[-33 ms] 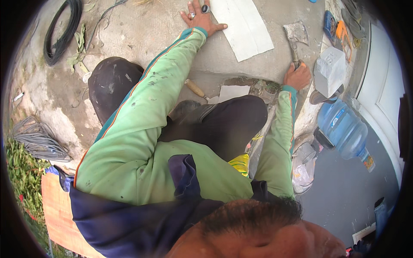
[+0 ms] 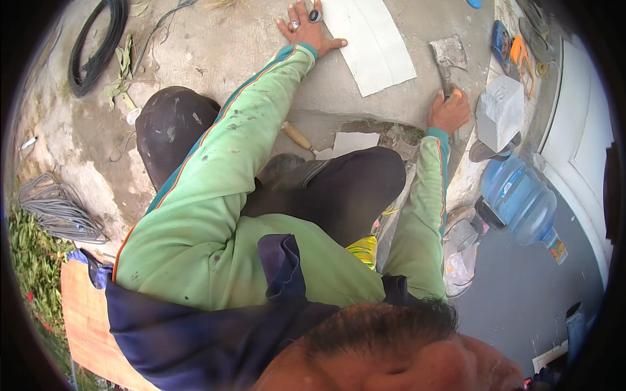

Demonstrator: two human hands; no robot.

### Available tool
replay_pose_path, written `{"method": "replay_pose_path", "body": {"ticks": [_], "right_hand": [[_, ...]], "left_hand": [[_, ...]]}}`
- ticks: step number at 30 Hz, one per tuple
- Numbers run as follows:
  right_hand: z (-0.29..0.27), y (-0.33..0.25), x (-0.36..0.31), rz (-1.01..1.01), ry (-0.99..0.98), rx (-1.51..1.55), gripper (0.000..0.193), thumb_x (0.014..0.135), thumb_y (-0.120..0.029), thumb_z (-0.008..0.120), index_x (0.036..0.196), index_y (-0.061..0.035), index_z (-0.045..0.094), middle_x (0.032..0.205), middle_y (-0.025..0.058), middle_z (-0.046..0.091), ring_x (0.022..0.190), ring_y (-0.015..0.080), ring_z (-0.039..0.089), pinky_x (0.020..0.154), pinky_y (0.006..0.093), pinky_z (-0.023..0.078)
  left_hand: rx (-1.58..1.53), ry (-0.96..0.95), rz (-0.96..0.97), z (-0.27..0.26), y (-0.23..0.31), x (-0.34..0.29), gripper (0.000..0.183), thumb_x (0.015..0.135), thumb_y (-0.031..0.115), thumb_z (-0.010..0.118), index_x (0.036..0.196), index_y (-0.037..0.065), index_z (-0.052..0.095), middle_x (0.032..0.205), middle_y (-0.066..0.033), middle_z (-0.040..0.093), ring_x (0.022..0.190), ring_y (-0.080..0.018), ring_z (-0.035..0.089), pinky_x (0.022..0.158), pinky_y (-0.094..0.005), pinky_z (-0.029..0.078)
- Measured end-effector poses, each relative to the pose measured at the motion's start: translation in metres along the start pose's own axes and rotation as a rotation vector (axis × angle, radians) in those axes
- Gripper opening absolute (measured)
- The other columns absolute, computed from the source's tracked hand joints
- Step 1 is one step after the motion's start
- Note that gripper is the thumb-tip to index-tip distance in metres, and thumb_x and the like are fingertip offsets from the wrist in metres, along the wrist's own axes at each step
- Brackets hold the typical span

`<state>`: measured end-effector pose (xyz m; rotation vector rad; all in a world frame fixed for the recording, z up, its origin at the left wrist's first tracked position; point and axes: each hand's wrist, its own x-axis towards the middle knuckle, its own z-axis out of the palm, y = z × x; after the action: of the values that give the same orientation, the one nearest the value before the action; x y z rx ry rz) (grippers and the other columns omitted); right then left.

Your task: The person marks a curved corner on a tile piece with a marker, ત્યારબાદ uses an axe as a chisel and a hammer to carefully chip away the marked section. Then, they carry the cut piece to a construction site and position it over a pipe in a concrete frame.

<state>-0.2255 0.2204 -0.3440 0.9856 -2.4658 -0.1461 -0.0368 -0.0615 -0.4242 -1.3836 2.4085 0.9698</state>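
The outstretched left hand (image 2: 304,29) splays flat on the concrete floor (image 2: 215,45) at the left edge of a white sheet (image 2: 372,49). The right grip (image 2: 448,111) clamps a broad-bladed tool (image 2: 448,52) near the sheet's right edge.

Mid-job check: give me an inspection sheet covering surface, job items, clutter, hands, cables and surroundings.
Surface: rough grey-brown concrete floor, stained.
Job items: flat white rectangular sheet; hand tool with squarish grey metal blade.
Clutter: tool with rounded wooden handle; pale box-shaped block; transparent blue plastic bottle.
Hands: left hand spread on floor, thumb at sheet's edge; right hand gripping the metal-bladed tool.
Cables: coiled black cable; looped grey bundle.
Surroundings: leafy green plants.
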Motion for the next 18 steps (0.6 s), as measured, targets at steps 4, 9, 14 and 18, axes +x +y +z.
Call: {"method": "replay_pose_path", "body": {"ticks": [4, 9, 14, 18], "right_hand": [[0.021, -0.095, 0.071, -0.225, -0.206, 0.365, 0.044, 0.078, -0.025, 0.072, 0.115, -0.005, 0.059, 0.123, 0.012, 0.059, 0.108, 0.0325, 0.056, 0.09, 0.0448, 0.045], [0.014, -0.182, 0.088, 0.011, -0.623, 0.124, 0.052, 0.078, -0.034, 0.074, 0.12, -0.007, 0.058, 0.128, 0.0121, 0.057, 0.119, 0.0281, 0.054, 0.096, 0.0439, 0.046], [0.025, -0.197, 0.084, 0.146, -0.802, 0.214, 0.064, 0.07, -0.04, 0.081, 0.119, -0.0058, 0.058, 0.126, 0.014, 0.058, 0.118, 0.0288, 0.056, 0.094, 0.0433, 0.048], [0.038, -0.183, 0.082, 0.164, -0.873, 0.309, 0.066, 0.065, -0.041, 0.085, 0.112, -0.0015, 0.061, 0.116, 0.017, 0.063, 0.108, 0.0331, 0.062, 0.088, 0.0437, 0.052]], "left_hand": [[-0.036, -0.017, 0.006, 0.002, 0.004, -0.004, 0.125, 0.064, 0.066, 0.075, 0.156, 0.021, 0.003, 0.158, -0.0253, 0.003, 0.146, -0.0436, -0.001, 0.113, -0.0642, 0.004], [-0.135, 0.136, 0.162, 0.022, -0.014, 0.0, 0.119, 0.061, 0.068, 0.075, 0.154, 0.023, 0.017, 0.158, -0.0247, 0.002, 0.146, -0.0437, -0.002, 0.112, -0.0642, -0.004], [-0.086, -0.008, -0.022, 0.029, -0.014, 0.004, 0.125, 0.064, 0.067, 0.075, 0.156, 0.021, 0.003, 0.158, -0.027, 0.0, 0.146, -0.0433, -0.003, 0.114, -0.0616, 0.005], [-0.088, 0.149, 0.063, 0.034, -0.013, -0.005, 0.124, 0.066, 0.068, 0.073, 0.156, 0.023, 0.002, 0.156, -0.0305, -0.003, 0.146, -0.0447, -0.005, 0.115, -0.0603, 0.005]]}}
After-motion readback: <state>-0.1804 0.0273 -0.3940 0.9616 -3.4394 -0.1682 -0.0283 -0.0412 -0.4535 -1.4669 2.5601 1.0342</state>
